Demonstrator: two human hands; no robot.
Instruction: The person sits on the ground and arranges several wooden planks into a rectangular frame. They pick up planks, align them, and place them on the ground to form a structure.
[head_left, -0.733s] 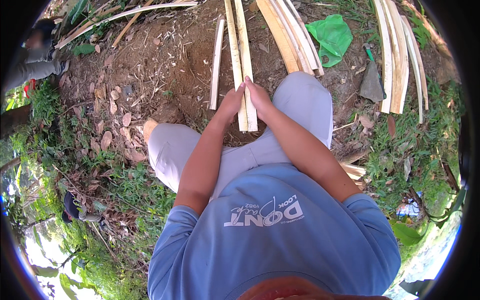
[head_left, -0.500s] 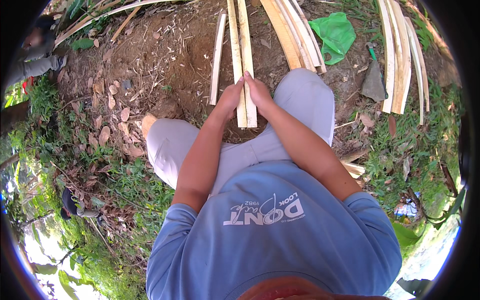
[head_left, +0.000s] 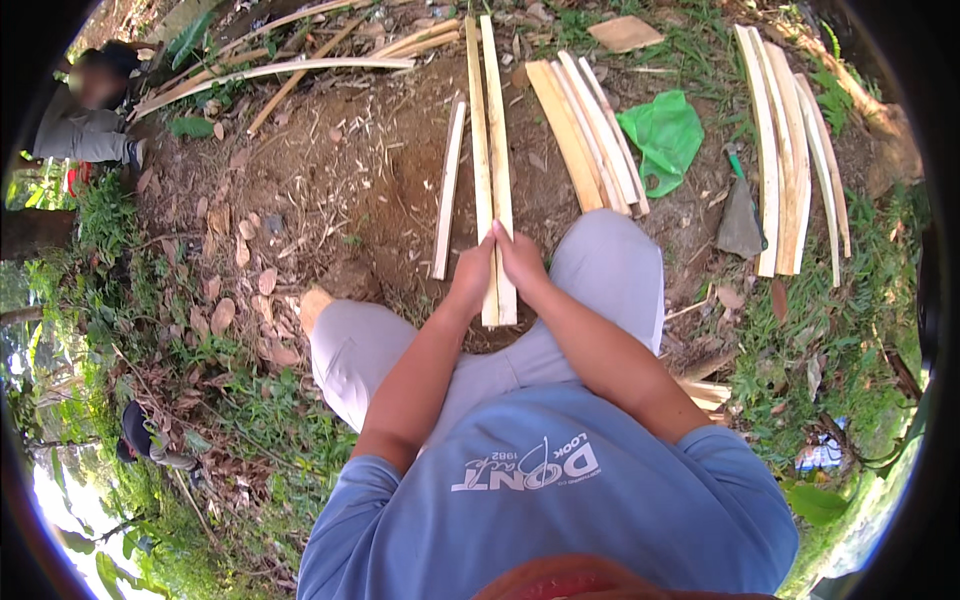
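Two long, pale wooden strips lie side by side between my knees, the left strip (head_left: 480, 140) touching or nearly touching the right strip (head_left: 499, 140) along much of their length. Their near ends point at my lap, and a narrow gap shows between them farther out. My left hand (head_left: 473, 272) is closed round the left strip's outer side. Mirroring it, my right hand (head_left: 522, 263) grips the right strip, and both thumbs meet on top. The undersides of the fingers are hidden. A shorter loose strip (head_left: 450, 190) lies on the soil just left of them.
Right of centre lie several cut strips (head_left: 580, 140), a green plastic bag (head_left: 665, 140) and a flat grey tool with a green handle (head_left: 740, 218). More strips (head_left: 785, 160) lie far right. Long pieces (head_left: 270, 68) cross the back left. A person (head_left: 90, 120) sits at far left.
My view has tilted up, so the strips' far ends now show and everything sits lower in the picture. Both hands keep their hold near the strips' close ends.
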